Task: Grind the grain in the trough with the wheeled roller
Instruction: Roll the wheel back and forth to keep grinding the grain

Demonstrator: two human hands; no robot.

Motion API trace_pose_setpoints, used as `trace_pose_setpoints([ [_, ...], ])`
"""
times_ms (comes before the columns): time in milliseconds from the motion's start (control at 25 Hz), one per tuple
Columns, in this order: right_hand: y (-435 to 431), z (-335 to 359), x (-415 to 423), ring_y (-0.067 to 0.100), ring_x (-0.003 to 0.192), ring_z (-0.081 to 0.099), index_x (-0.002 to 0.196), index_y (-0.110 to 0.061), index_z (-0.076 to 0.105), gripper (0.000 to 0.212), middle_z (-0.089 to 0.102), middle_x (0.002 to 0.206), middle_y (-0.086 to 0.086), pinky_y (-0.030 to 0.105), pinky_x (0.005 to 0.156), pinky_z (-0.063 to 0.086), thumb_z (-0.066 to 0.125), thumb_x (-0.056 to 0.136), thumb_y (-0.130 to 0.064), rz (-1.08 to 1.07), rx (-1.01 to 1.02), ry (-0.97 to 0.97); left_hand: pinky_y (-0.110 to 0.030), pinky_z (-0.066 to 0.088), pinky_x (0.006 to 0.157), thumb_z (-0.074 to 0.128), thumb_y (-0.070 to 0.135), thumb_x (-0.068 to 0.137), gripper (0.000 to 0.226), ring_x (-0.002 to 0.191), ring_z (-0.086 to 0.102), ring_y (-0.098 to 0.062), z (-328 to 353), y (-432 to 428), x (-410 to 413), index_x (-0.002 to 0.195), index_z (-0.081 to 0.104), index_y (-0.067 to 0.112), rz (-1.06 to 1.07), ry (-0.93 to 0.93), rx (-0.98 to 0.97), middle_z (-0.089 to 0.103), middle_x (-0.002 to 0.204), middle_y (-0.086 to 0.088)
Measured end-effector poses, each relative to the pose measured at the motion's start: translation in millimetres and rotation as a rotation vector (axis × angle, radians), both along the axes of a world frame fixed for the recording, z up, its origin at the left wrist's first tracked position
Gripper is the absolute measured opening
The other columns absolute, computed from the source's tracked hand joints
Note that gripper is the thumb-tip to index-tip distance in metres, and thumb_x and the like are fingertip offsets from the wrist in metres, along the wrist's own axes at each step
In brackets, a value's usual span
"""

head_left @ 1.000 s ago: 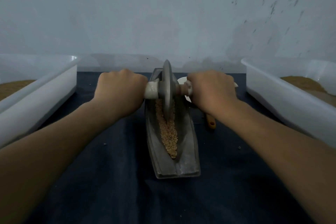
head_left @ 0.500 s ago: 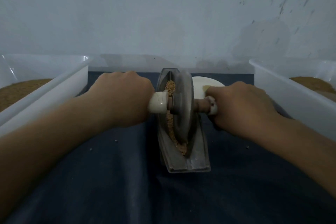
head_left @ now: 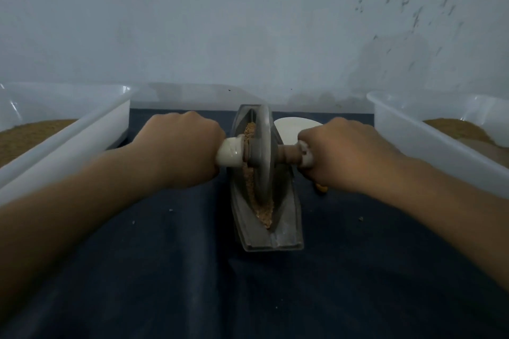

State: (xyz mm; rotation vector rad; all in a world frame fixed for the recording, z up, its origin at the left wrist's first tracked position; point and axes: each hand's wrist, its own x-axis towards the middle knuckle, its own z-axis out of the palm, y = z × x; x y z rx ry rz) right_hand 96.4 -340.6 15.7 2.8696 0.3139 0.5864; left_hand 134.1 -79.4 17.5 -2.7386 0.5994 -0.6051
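Over trough (head_left: 286,231) | left hand (head_left: 179,146), right hand (head_left: 347,154) grip wheeled roller (head_left: 263,151)

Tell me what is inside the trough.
Tan grain lies along the groove of the metal trough, with the roller's wheel standing in it. The wheel hides whatever grain is under and behind it.

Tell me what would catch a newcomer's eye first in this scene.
First, the grey wheeled roller standing on edge in a narrow metal trough at the centre, with tan grain beneath it. The left hand and right hand grip its handles on either side. White tubs of brown material flank them: a left tub and a right tub.
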Motion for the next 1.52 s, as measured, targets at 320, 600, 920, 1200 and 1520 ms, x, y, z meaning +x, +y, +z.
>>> trace_pose_setpoints([
  [320,10,15,70,0.018,0.060,0.054,0.067,-0.026,0.056,0.017,0.056,0.068,-0.001,0.026,0.049,0.037,0.065,0.080,-0.031,0.032,-0.011,0.110,-0.032,0.044,0.061,0.065,0.041,0.077,0.018,0.073,0.058,-0.022,-2,-12,51,0.092,0.065,0.031,0.049,0.140,-0.120,0.059,0.081,0.004],
  [600,7,7,41,0.016,0.054,0.050,0.064,-0.027,0.048,0.022,0.052,0.061,-0.005,0.025,0.046,0.034,0.064,0.079,-0.034,0.069,-0.048,0.006,-0.029,0.037,0.055,0.061,0.042,0.079,0.015,0.066,0.056,-0.022,-10,-5,23,0.089,0.063,0.031,0.028,0.009,-0.076,0.054,0.074,0.006],
  [920,5,-10,46,0.013,0.046,0.041,0.059,-0.027,0.036,0.035,0.041,0.053,-0.009,0.020,0.044,0.025,0.069,0.071,-0.031,0.054,-0.069,-0.183,-0.027,0.027,0.050,0.061,0.043,0.079,0.015,0.050,0.044,-0.019,-18,-4,19,0.074,0.054,0.031,0.028,-0.173,-0.057,0.044,0.062,0.007],
  [1200,10,-11,53,0.021,0.062,0.050,0.073,-0.027,0.050,0.018,0.050,0.067,-0.003,0.027,0.050,0.030,0.063,0.083,-0.034,-0.035,0.043,-0.124,-0.031,0.035,0.056,0.061,0.035,0.084,0.010,0.068,0.060,-0.030,-4,-18,34,0.088,0.064,0.027,0.048,-0.203,-0.008,0.053,0.072,-0.001],
  [1520,0,-16,19,0.008,0.041,0.031,0.056,-0.031,0.034,0.037,0.034,0.049,-0.012,0.018,0.045,0.015,0.070,0.064,-0.037,0.049,-0.007,-0.193,-0.018,0.012,0.047,0.078,0.038,0.061,0.029,0.038,0.036,-0.024,-14,-4,3,0.061,0.050,0.030,0.012,-0.281,0.037,0.026,0.052,0.006],
])
